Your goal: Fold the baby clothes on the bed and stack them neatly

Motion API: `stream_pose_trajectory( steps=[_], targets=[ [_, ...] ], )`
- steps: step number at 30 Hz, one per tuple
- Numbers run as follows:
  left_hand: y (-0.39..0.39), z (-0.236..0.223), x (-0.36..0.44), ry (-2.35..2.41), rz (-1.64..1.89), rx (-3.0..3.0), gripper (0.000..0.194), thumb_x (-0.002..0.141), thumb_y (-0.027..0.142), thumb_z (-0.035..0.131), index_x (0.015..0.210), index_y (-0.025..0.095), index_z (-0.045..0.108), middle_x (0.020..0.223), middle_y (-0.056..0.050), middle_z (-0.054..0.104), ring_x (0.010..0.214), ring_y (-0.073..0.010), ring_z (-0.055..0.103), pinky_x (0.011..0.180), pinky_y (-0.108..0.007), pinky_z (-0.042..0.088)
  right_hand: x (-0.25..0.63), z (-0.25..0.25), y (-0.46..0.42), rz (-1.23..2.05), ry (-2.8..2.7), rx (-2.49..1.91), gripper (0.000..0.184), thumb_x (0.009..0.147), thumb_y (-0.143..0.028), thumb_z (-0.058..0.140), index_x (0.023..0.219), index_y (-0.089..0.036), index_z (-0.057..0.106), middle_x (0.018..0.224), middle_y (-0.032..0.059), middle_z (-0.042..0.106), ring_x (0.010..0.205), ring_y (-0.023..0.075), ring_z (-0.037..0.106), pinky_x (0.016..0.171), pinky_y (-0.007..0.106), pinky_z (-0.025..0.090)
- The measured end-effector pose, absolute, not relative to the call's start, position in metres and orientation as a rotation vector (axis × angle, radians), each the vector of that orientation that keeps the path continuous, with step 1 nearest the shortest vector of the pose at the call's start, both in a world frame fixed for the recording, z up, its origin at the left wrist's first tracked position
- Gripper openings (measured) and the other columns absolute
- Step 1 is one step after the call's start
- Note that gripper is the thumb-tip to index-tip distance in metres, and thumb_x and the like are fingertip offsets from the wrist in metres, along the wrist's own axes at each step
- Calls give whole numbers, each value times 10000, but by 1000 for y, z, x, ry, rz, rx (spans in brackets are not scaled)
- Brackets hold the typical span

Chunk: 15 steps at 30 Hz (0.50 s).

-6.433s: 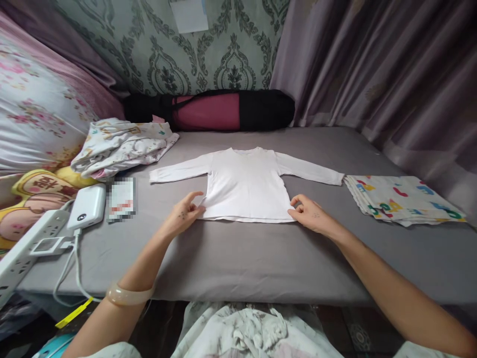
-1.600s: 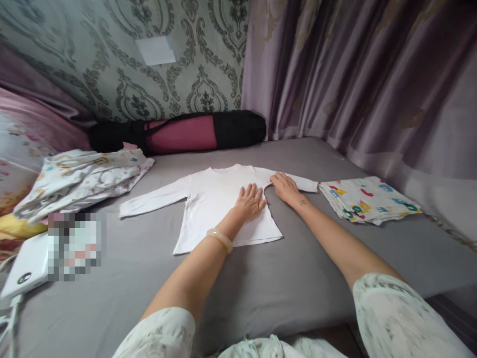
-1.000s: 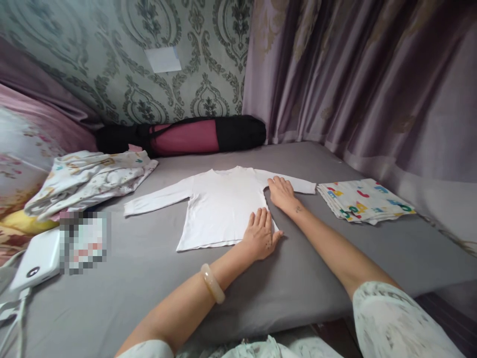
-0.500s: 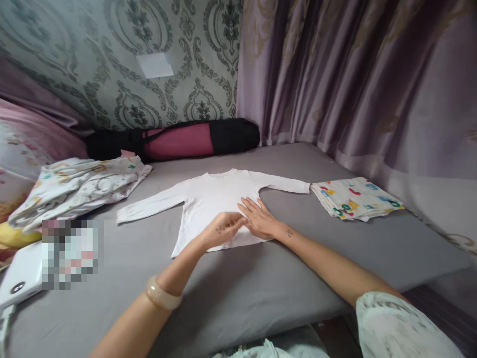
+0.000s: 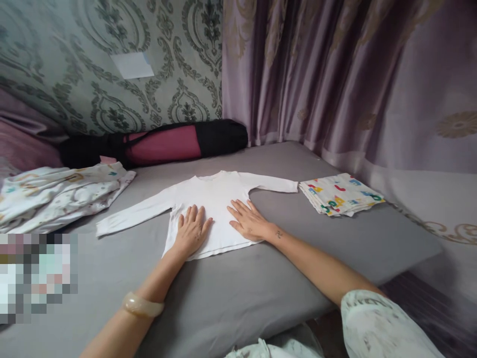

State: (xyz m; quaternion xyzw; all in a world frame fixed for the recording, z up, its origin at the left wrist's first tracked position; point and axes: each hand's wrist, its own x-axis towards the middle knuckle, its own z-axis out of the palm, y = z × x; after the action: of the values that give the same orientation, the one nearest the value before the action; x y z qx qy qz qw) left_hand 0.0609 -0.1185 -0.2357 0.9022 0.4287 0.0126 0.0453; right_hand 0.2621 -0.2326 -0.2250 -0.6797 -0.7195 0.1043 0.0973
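Note:
A white long-sleeved shirt lies spread flat on the grey bed sheet, its neckline away from me and both sleeves stretched out to the sides. My left hand rests flat on the lower left of the shirt, fingers spread. On the lower right, close to the side seam and hem, my right hand also presses flat with its fingers apart. Neither hand grips the cloth. Just beyond the right cuff sits a folded cloth printed with colourful letters.
A loose pile of printed cloth lies at the left, with a blurred-out patch in front of it. A long black and dark pink bag lies along the wall. Purple curtains hang at the right. The bed's front edge is near me.
My left hand has moved left, away from beside my right hand, and opened flat on the shirt. My right hand stays on the shirt's right side. The view has turned slightly right.

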Motion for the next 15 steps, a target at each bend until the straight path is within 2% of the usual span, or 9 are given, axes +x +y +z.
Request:
stream_pose_trajectory(
  steps=[7, 11, 13, 15],
  targets=[
    [-125, -233, 62, 1428, 30, 2706, 622, 978, 528, 201, 1505, 222, 328, 1587, -145, 259, 1463, -382, 178, 1107, -662, 156, 263, -226, -233, 327, -2142, -1999, 627, 1007, -488, 248, 1535, -149, 273, 1611, 131, 165, 1491, 252, 82, 1197, 496, 21],
    [-127, -232, 61, 1450, 74, 2711, 624, 974, 541, 219, 1496, 223, 344, 1570, -162, 282, 1449, -407, 196, 1098, -667, 166, 267, -225, -231, 406, -2117, -1923, 621, 999, -476, 290, 1513, -129, 326, 1599, 146, 202, 1487, 258, 117, 1195, 510, 46],
    [-127, -232, 61, 1447, 71, 2714, 625, 976, 532, 214, 1494, 207, 344, 1569, -166, 282, 1449, -404, 196, 1098, -663, 173, 279, -222, -225, 473, -2040, -1839, 580, 986, -454, 344, 1485, -163, 390, 1567, 127, 307, 1459, 236, 237, 1191, 475, 146],
    [-127, -233, 61, 1445, 73, 2724, 621, 977, 524, 213, 1491, 200, 346, 1566, -166, 287, 1448, -400, 200, 1095, -663, 180, 301, -215, -218, 466, -1865, -1792, 507, 968, -398, 391, 1429, -203, 476, 1478, 97, 470, 1363, 207, 423, 1135, 405, 307]
  ],
)
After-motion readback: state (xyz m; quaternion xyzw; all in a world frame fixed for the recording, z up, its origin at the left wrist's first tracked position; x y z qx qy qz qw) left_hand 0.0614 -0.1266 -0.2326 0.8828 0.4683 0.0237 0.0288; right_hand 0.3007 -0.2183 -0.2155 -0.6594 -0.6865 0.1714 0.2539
